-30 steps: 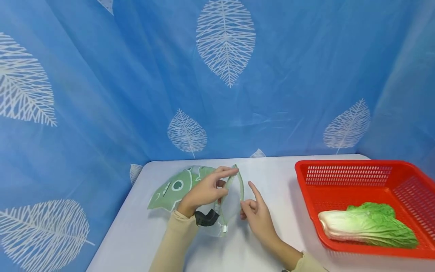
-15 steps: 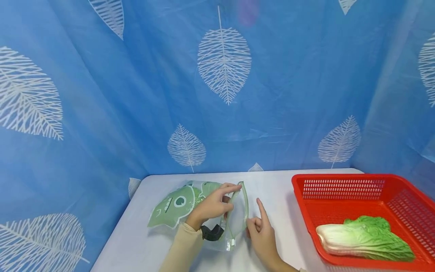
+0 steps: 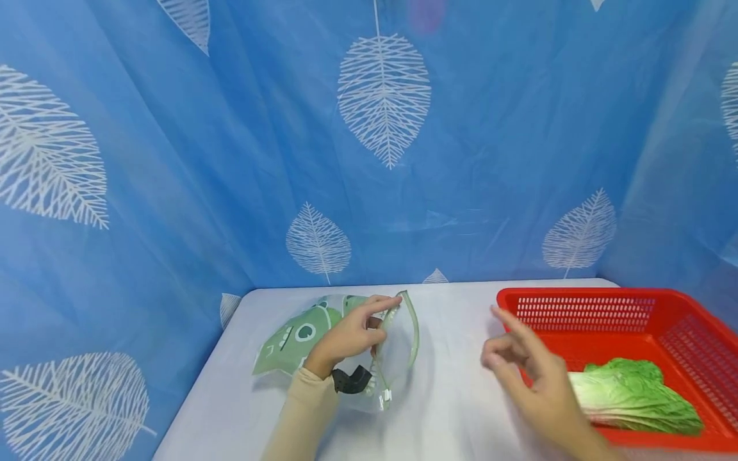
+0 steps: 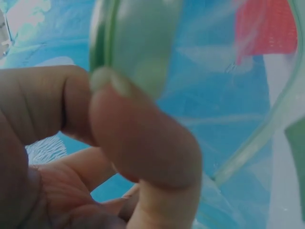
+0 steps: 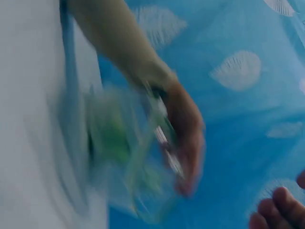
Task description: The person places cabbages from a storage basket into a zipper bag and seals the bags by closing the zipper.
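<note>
A clear zip bag (image 3: 286, 339) printed with a green cartoon face stands on the white table, its mouth gaping to the right. My left hand (image 3: 344, 338) pinches the near rim of that mouth between thumb and fingers; the left wrist view shows the thumb (image 4: 143, 129) against the green zip edge. In the head view a white slider hangs at the rim's lower end. My right hand (image 3: 533, 384), touching no part of the bag, hovers by the left side of a red basket (image 3: 582, 292). It holds nothing, index finger extended. Behind it lies a napa cabbage (image 3: 634, 397), its stem end partly hidden.
The red basket with perforated walls fills the right side of the white table (image 3: 455, 320). Blue curtains (image 3: 484, 160) with white leaf prints rise behind the table and along both sides.
My right hand has let go of the bag's far rim and moved right to the basket. The left hand keeps its pinch, and the mouth stays apart. The head view has shifted slightly.
</note>
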A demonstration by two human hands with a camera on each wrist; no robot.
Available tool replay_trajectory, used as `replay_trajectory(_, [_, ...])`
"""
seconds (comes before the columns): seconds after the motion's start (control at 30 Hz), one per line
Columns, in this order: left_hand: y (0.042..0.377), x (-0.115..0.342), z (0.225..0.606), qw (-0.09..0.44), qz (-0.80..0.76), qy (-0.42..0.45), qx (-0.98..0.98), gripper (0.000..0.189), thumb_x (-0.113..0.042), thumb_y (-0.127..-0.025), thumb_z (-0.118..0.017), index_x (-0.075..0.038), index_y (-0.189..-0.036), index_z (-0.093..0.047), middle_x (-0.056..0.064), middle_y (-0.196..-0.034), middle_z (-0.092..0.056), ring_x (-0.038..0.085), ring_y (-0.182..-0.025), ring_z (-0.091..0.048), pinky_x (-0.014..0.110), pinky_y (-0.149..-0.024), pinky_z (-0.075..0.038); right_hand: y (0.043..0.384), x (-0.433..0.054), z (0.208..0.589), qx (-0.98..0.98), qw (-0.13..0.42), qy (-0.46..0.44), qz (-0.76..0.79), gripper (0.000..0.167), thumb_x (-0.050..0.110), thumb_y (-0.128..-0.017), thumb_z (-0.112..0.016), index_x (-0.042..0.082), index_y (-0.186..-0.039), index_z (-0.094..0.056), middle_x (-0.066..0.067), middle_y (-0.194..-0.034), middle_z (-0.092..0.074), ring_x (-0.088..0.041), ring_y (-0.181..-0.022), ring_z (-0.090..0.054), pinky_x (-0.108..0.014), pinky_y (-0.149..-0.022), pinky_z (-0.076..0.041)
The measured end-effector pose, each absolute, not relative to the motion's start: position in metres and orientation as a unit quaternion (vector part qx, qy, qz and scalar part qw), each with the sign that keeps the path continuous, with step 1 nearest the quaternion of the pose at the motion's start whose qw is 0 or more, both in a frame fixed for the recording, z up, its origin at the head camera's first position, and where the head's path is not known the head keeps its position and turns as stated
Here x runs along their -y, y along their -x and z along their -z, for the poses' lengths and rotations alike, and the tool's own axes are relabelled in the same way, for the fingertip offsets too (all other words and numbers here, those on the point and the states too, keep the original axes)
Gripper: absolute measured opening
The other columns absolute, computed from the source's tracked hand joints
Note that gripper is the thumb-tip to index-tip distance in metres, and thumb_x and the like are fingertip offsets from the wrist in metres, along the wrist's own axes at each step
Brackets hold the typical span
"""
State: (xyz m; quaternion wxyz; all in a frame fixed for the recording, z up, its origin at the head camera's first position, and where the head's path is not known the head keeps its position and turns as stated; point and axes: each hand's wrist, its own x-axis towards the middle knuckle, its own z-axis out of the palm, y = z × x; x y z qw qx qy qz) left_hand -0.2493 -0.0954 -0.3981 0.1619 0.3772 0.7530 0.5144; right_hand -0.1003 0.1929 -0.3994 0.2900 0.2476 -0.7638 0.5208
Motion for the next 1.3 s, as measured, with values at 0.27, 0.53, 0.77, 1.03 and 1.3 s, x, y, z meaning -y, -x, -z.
replay_trajectory(0.27, [0.252, 0.112, 0.383, 0.146, -0.522, -0.384, -0.747, 0.069, 0.006, -0.094, -0.047, -0.019, -0.158, -0.041, 0.002, -0.155, -0.037, 0.025, -0.057, -0.042, 0.033, -0.052, -0.050, 0.111, -0.324, 0.367, 0.767, 0.219, -0.250, -0.549, 0.104, -0.030, -0.088, -0.050, 0.017, -0.166, -0.001, -0.010, -0.097, -0.067, -0.016, -0.081, -0.065, -0.022, -0.070, -0.056])
replay_trajectory(0.53, [0.242, 0.135, 0.390, 0.154, -0.558, -0.353, -0.735, 0.067, 0.006, -0.096, -0.050, -0.020, -0.158, -0.041, 0.005, -0.161, -0.033, 0.027, -0.061, -0.047, 0.033, -0.052, -0.050, 0.128, -0.371, 0.392, 0.872, 0.087, -0.220, -0.429, 0.091, -0.010, -0.093, -0.066, 0.015, -0.166, -0.016, -0.004, -0.109, -0.066, -0.009, -0.100, -0.066, -0.024, -0.078, -0.058])
replay_trajectory(0.77, [0.246, 0.134, 0.387, 0.144, -0.565, -0.372, -0.722, 0.067, 0.007, -0.097, -0.050, -0.015, -0.159, -0.039, 0.011, -0.162, -0.031, 0.019, -0.064, -0.049, 0.032, -0.051, -0.050, 0.133, -0.386, 0.410, 0.876, -0.039, -0.259, -0.406, 0.074, 0.005, -0.096, -0.069, 0.011, -0.161, -0.034, -0.006, -0.122, -0.069, -0.013, -0.114, -0.064, -0.032, -0.076, -0.060])
replay_trajectory(1.03, [0.249, 0.128, 0.385, 0.156, -0.569, -0.368, -0.718, 0.069, 0.006, -0.098, -0.050, -0.015, -0.162, -0.033, 0.011, -0.165, -0.027, 0.023, -0.065, -0.048, 0.036, -0.053, -0.051, 0.132, -0.391, 0.431, 0.867, -0.114, -0.282, -0.394, 0.063, 0.010, -0.097, -0.068, 0.011, -0.156, -0.045, -0.007, -0.135, -0.066, -0.012, -0.122, -0.061, -0.028, -0.087, -0.055])
replay_trajectory(1.3, [0.248, 0.124, 0.379, 0.169, -0.573, -0.355, -0.719, 0.080, 0.005, -0.099, -0.049, -0.036, -0.162, -0.025, 0.005, -0.166, -0.024, 0.029, -0.063, -0.045, 0.036, -0.055, -0.052, 0.135, -0.395, 0.441, 0.868, -0.141, -0.276, -0.388, 0.051, 0.017, -0.095, -0.073, 0.017, -0.145, -0.061, 0.000, -0.137, -0.065, -0.005, -0.115, -0.059, -0.025, -0.081, -0.052])
